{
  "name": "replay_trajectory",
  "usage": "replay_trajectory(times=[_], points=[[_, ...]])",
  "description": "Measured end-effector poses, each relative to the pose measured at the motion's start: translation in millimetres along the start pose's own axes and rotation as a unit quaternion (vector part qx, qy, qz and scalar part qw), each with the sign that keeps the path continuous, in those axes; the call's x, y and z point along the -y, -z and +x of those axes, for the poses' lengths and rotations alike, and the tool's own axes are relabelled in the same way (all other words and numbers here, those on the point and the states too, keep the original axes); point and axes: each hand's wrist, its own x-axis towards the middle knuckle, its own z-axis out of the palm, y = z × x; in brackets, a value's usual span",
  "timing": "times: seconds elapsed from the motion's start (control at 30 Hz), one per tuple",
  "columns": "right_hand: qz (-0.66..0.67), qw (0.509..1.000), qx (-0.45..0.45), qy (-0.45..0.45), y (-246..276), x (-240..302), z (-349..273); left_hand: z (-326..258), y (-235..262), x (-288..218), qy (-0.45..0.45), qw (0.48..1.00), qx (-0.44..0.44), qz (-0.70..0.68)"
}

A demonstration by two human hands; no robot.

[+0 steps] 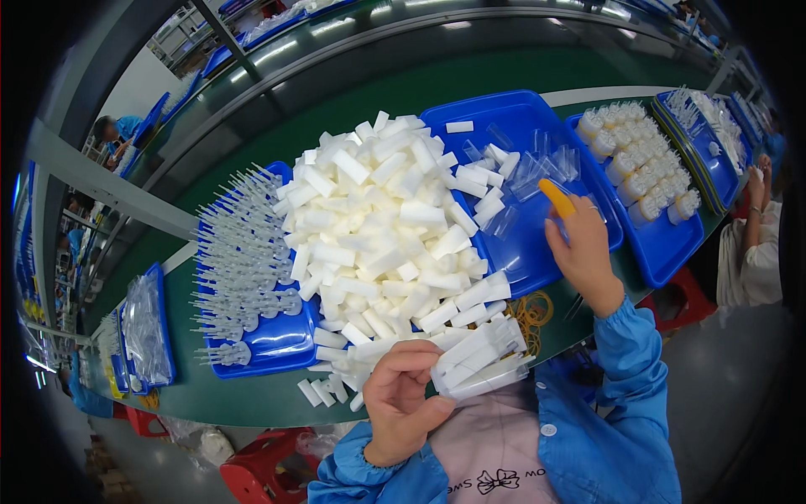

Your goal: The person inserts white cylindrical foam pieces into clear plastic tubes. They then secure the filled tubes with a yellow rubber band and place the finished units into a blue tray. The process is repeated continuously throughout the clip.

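My left hand (399, 407) is closed on a bundle of clear plastic tubes with white foam pieces (478, 363), close in front of my chest. Over a blue tray (525, 260) on the right, my right hand (586, 252) reaches with its thumb and index finger apart. An orange-yellow finger cot (556, 197) covers that index finger, and I see nothing held there. Just beyond the fingertip lie loose clear tubes (537, 168), some foam pieces among them. A large heap of white foam blocks (378, 227) rises between the trays, beyond my left hand.
Left of the heap, a blue tray (294, 357) carries many thin-stemmed clear plastic parts. Another blue tray (672, 260) at right holds rows of bundled tubes. Rubber bands (533, 315) lie near the table edge. A co-worker's arm (760, 189) shows far right; red stools (260, 470) stand below.
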Motion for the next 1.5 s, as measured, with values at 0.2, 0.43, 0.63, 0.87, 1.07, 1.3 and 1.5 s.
replay_trajectory(times=[0.2, 0.43, 0.63, 0.87, 1.07, 1.3, 1.5], points=[[0.697, 0.689, -0.028, -0.195, 62, 61, -13, 2, -5, 4, -0.054, 0.996, 0.000, 0.078], [0.699, 0.693, 0.033, -0.175, 71, 75, -33, 0, -10, 1, -0.131, 0.968, 0.016, 0.214], [0.701, 0.692, 0.041, -0.165, 73, 84, -35, 2, -14, -8, -0.181, 0.923, 0.032, 0.337], [0.658, 0.745, 0.033, -0.103, 70, 79, -37, 10, -22, -17, -0.134, 0.914, 0.093, 0.372], [0.619, 0.769, 0.139, -0.072, 70, 66, -25, 14, -17, -13, -0.167, 0.875, 0.137, 0.434], [0.581, 0.811, 0.062, -0.019, 72, 69, -20, 16, -23, -6, -0.134, 0.927, 0.000, 0.350], [0.549, 0.831, 0.039, -0.081, 67, 65, -26, 16, -9, -1, -0.060, 0.962, 0.022, 0.267]])
